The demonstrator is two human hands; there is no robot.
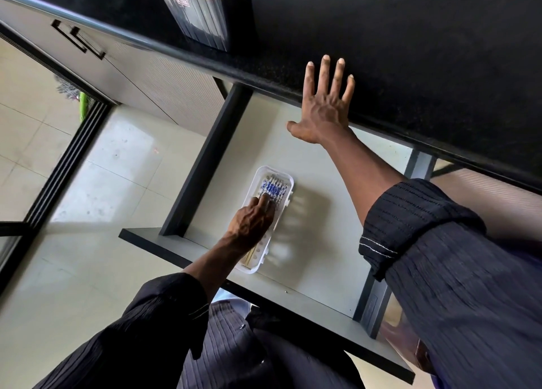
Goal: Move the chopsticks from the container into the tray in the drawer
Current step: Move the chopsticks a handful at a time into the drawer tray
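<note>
The drawer (308,183) stands pulled out beneath the black countertop (410,51); a white tray (286,180) lies on its pale floor, running from 1 o'clock to 7 o'clock; chopsticks (274,187) with blue-patterned ends lie inside the tray, side by side; the left hand (252,221) rests on them, fingers curled down onto the bundle (whether it grips any, I cannot tell); the right hand (322,104) lies flat on the counter edge, fingers spread wide, holding nothing; at 11 o'clock, the dark container (205,16) on the counter holds more chopsticks.
</note>
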